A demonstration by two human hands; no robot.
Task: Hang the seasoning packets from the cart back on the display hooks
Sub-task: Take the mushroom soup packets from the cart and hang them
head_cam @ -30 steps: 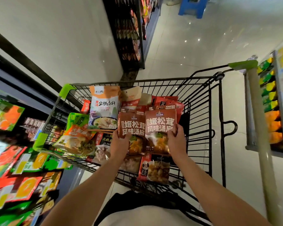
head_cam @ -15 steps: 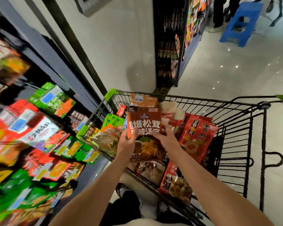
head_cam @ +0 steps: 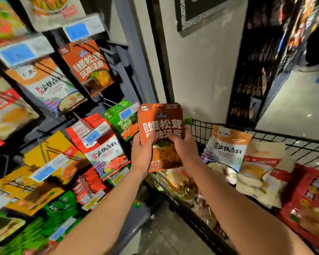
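— What's that being held up there?

— A thin stack of brown-orange seasoning packets [head_cam: 160,129], flat pouches with big white characters across the middle, a small dark logo above them and a picture of a soup dish on the lower half. There's a hang slot cut in the top edge.

— Who's got hold of them?

— Both hands. The left hand [head_cam: 143,153] grips the left edge, fingers [head_cam: 151,138] curled over the front. The right hand [head_cam: 184,147] clasps the right side, its thumb pressed across the printed face.

— Where are they, exactly?

— In the air, upright, between the display rack and the cart [head_cam: 201,129], just above the cart's near corner.

— Anything like them on the rack?

— Yes, a matching packet [head_cam: 89,69] hangs from a hook up and to the left, under a blue price tag [head_cam: 77,31]. Beside it hang white-and-orange packets [head_cam: 50,83], with red ones [head_cam: 101,146] and green ones [head_cam: 122,120] below.

— And in the cart?

— More pouches: a white-and-orange one [head_cam: 226,148] standing against the wire, a red one [head_cam: 309,199] at the right.
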